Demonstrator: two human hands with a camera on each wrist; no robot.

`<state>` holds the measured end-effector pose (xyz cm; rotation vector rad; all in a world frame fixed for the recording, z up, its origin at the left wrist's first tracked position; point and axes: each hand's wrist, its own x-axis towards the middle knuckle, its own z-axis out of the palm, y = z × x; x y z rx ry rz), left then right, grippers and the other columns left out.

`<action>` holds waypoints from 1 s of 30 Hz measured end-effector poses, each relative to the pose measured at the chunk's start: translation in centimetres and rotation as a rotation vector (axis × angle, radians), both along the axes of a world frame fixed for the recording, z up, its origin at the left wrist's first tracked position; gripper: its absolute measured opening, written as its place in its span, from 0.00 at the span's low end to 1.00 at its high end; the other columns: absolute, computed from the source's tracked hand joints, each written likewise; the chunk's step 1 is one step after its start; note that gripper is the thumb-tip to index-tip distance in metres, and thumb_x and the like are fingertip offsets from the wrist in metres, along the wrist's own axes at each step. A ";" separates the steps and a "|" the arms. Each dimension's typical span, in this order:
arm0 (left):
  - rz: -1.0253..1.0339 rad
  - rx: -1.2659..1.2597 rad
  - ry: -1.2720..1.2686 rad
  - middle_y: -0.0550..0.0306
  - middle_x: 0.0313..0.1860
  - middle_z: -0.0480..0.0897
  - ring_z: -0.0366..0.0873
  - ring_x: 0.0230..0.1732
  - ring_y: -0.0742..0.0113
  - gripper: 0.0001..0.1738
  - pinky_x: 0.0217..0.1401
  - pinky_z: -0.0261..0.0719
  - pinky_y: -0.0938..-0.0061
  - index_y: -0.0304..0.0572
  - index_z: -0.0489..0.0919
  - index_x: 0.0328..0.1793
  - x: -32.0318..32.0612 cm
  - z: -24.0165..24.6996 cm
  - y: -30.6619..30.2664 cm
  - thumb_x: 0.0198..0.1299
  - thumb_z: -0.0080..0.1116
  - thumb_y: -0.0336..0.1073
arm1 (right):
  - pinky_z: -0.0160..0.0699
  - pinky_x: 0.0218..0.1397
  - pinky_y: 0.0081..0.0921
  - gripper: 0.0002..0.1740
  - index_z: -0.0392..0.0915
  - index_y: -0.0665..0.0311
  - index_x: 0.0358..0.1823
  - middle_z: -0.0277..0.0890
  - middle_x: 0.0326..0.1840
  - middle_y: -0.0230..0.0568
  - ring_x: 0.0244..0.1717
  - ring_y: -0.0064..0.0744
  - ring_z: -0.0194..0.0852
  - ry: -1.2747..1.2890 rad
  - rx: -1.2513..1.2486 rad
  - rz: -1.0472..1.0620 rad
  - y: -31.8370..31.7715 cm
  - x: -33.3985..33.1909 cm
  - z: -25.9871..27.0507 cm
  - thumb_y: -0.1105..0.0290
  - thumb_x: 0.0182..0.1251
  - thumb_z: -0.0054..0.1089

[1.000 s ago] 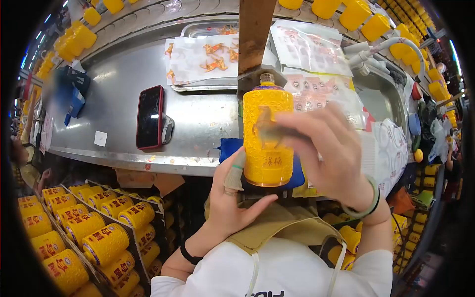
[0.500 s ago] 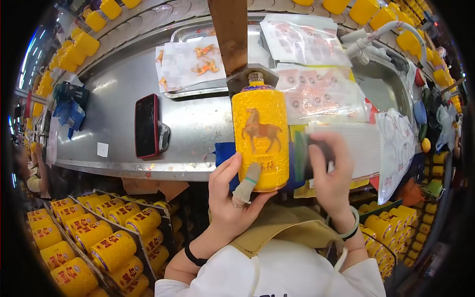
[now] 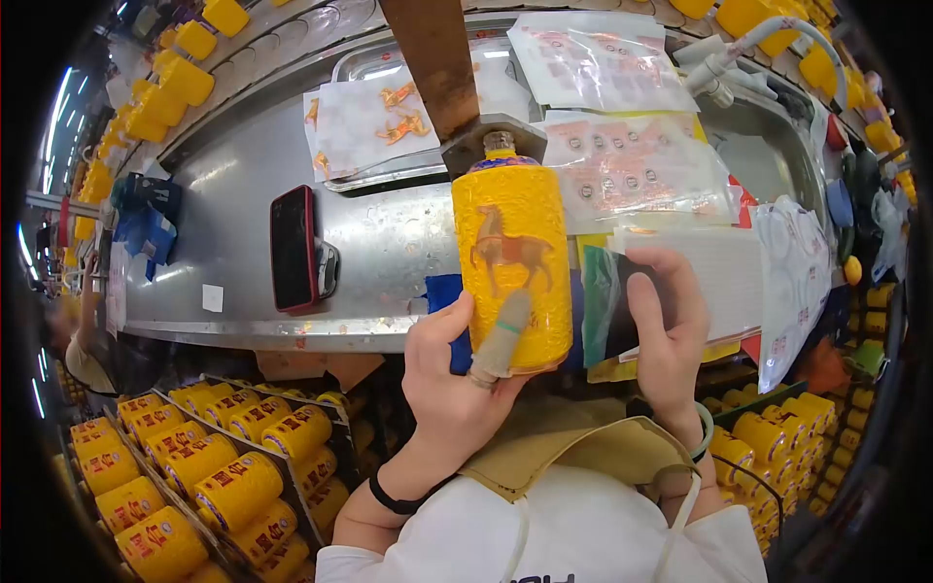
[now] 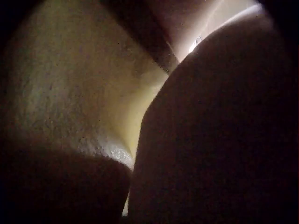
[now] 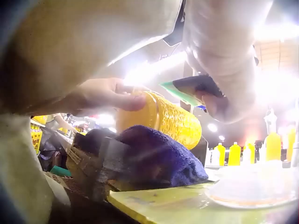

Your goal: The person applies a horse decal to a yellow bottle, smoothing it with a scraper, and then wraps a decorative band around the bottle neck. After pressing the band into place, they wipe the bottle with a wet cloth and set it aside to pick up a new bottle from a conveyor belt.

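A yellow embossed bottle (image 3: 512, 238) with a brown horse picture (image 3: 510, 251) on its front lies neck away from the person. Its neck sits at a metal bracket (image 3: 465, 151) under a wooden bar. My left hand (image 3: 452, 374) grips the bottle's base end, and a finger in a cloth finger cover (image 3: 503, 340) rests on the front below the horse. To the right of the bottle, my right hand (image 3: 671, 325) pinches a flat black-and-green scraper (image 3: 600, 301), apart from the bottle. The left wrist view is dark, mostly skin and cloth up close.
A dark blue towel (image 5: 161, 154) lies under the bottle. Printed decal sheets (image 3: 632, 165) and a white stack (image 3: 695, 282) are on the right. A phone (image 3: 293, 248) and a tray with horse decals (image 3: 374, 126) are left. Crated yellow bottles (image 3: 238, 486) stand below.
The right hand has moved from over the bottle's front to its right side with the scraper, uncovering the horse picture. The left covered finger has come onto the bottle's front.
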<state>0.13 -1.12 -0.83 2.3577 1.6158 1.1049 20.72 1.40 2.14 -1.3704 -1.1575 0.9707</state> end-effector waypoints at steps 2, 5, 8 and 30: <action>-0.011 -0.072 -0.150 0.51 0.63 0.74 0.80 0.56 0.56 0.46 0.58 0.81 0.66 0.39 0.81 0.71 -0.5 -1.6 -0.4 0.45 0.88 0.47 | 0.68 0.47 0.16 0.10 0.77 0.69 0.58 0.75 0.47 0.28 0.43 0.14 0.66 -0.005 0.009 0.006 0.0 -0.1 -0.2 0.76 0.81 0.56; -0.046 -0.154 -0.302 0.46 0.69 0.71 0.76 0.64 0.49 0.50 0.63 0.78 0.61 0.37 0.78 0.74 -1.0 -0.7 -0.1 0.49 0.82 0.59 | 0.68 0.48 0.16 0.12 0.74 0.68 0.61 0.73 0.47 0.29 0.42 0.15 0.65 0.103 0.016 0.061 -0.2 -0.6 -1.0 0.77 0.80 0.54; -0.095 -0.151 -0.277 0.38 0.76 0.66 0.68 0.71 0.40 0.51 0.70 0.71 0.52 0.41 0.79 0.75 -1.7 0.1 1.2 0.56 0.69 0.73 | 0.67 0.51 0.19 0.26 0.67 0.65 0.67 0.64 0.49 0.30 0.46 0.18 0.63 0.322 -0.228 0.193 -1.9 -1.0 -0.9 0.72 0.73 0.67; -0.072 -0.136 0.001 0.24 0.84 0.59 0.61 0.79 0.26 0.44 0.78 0.66 0.44 0.57 0.86 0.70 -3.2 1.2 3.9 0.63 0.51 0.80 | 0.77 0.49 0.34 0.61 0.61 0.72 0.80 0.72 0.48 0.47 0.44 0.43 0.73 -0.335 0.046 0.322 -1.7 -2.2 -2.8 0.57 0.49 0.89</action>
